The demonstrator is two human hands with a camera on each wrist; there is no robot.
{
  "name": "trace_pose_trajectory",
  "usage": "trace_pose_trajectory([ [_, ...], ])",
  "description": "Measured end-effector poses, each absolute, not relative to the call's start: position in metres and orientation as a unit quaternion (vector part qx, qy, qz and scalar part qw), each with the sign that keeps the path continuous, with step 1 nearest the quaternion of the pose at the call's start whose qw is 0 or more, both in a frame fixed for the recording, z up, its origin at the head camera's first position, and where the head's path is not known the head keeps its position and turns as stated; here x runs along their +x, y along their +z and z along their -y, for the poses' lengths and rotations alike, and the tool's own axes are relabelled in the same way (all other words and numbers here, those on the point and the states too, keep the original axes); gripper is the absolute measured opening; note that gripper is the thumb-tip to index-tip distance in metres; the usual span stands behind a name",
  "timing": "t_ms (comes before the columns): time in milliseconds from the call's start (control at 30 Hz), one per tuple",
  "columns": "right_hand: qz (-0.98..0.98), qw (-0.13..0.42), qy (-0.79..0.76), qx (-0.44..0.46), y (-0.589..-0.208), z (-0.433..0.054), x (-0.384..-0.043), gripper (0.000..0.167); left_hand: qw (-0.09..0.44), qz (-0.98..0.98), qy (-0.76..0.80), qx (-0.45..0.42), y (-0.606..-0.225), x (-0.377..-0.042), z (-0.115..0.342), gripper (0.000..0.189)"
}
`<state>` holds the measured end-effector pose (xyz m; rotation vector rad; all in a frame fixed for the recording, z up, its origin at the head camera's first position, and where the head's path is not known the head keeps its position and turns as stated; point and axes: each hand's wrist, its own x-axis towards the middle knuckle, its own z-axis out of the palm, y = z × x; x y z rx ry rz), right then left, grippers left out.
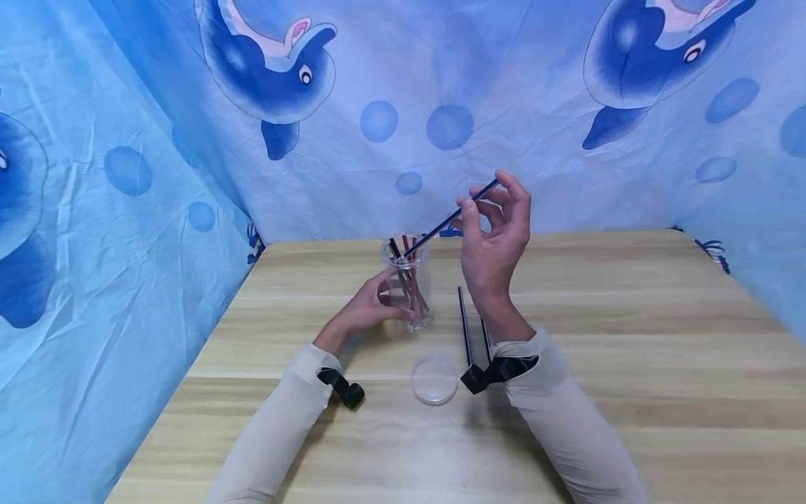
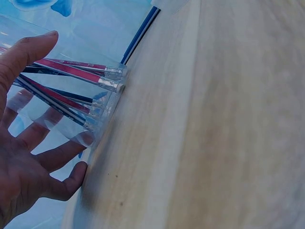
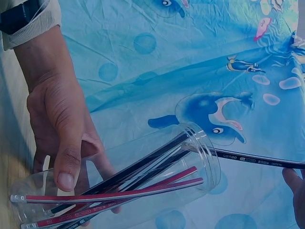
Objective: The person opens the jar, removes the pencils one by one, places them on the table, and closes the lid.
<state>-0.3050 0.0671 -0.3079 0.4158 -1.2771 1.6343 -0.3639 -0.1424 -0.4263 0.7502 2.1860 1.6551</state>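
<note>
A clear plastic jar stands upright on the table with several red and dark pencils inside, their eraser ends at the bottom. Thumb and fingers of my left hand hold it from the left side, as the left wrist view also shows. Up and to the right, my right hand pinches a dark pencil near its upper end. This pencil slants down to the left, its lower end, with a metal band, just inside the jar's mouth. In the right wrist view only some fingertips of that hand appear.
A round clear lid lies flat on the wooden table in front of the jar. Two dark pencils lie to the jar's right, partly under the right forearm. A blue dolphin-print curtain hangs behind and at the sides.
</note>
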Motion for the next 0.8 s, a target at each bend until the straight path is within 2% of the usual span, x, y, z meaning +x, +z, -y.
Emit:
trace_pose_trajectory([
  [800, 0.484, 0.523, 0.689, 0.131, -0.291, -0.1, -0.304, 0.044, 0.147, -0.767, 0.57, 0.257, -0.426, -0.364, 0.142, 0.094],
])
